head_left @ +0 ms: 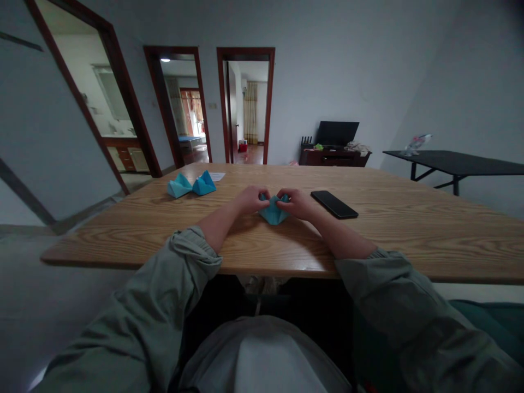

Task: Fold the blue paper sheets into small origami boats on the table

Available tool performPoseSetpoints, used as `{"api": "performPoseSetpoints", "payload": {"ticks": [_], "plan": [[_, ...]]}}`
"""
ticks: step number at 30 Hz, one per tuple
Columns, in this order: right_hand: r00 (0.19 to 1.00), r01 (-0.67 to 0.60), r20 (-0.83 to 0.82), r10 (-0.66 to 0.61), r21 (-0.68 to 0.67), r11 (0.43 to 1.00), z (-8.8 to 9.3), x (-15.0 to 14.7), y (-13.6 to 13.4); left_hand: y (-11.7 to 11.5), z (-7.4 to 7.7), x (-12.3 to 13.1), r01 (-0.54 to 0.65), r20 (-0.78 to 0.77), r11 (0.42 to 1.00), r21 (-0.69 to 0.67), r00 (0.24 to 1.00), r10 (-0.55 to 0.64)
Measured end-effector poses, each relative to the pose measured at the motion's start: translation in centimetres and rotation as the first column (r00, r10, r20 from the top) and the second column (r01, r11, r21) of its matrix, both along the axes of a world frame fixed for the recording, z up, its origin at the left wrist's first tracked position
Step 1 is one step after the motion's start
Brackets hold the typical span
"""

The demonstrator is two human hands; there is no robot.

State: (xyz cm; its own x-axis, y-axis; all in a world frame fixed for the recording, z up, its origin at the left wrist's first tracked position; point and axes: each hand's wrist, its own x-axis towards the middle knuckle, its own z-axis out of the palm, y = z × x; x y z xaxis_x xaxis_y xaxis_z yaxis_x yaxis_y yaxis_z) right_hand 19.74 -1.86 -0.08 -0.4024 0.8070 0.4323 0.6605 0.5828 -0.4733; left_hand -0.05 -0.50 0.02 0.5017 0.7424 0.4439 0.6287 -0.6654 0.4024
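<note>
A folded piece of blue paper (273,213) rests on the wooden table (388,229) in front of me. My left hand (250,199) pinches its left upper edge with closed fingers. My right hand (298,202) pinches its right upper edge the same way. Both forearms lie on the table, sleeves pushed back. Part of the paper is hidden by my fingers.
Two finished blue paper shapes (191,185) sit side by side at the far left of the table, with a white slip (216,176) behind them. A black phone (333,204) lies just right of my right hand. A dark side table (458,162) stands at the right.
</note>
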Motion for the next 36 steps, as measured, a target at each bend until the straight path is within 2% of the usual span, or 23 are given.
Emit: {"api": "performPoseSetpoints", "payload": {"ticks": [7, 13, 20, 26, 36], "plan": [[0.999, -0.007, 0.045, 0.01, -0.054, 0.999, -0.1, 0.6, 0.3, -0.2, 0.2, -0.8, 0.049, -0.126, 0.991, -0.121, 0.99, -0.064], [0.994, -0.084, 0.061, 0.087, -0.048, 0.995, -0.6, 1.4, 1.4, 0.5, 0.1, -1.2, 0.077, -0.192, 0.982, -0.174, 0.975, -0.111], [0.988, -0.105, 0.102, 0.115, -0.099, 0.99, -0.2, 2.8, 1.9, 0.8, 0.3, -2.1, 0.004, -0.268, 0.975, -0.224, 0.961, -0.066], [0.988, -0.05, 0.135, 0.081, -0.218, 0.975, 0.0, 3.8, 2.0, 0.9, 0.2, -2.4, 0.003, -0.221, 0.966, -0.259, 0.973, -0.062], [0.996, 0.004, 0.086, 0.016, -0.228, 0.974, 0.0, 3.9, 1.9, 1.0, 0.5, -3.7, -0.007, -0.135, 0.939, -0.344, 0.99, -0.042]]}}
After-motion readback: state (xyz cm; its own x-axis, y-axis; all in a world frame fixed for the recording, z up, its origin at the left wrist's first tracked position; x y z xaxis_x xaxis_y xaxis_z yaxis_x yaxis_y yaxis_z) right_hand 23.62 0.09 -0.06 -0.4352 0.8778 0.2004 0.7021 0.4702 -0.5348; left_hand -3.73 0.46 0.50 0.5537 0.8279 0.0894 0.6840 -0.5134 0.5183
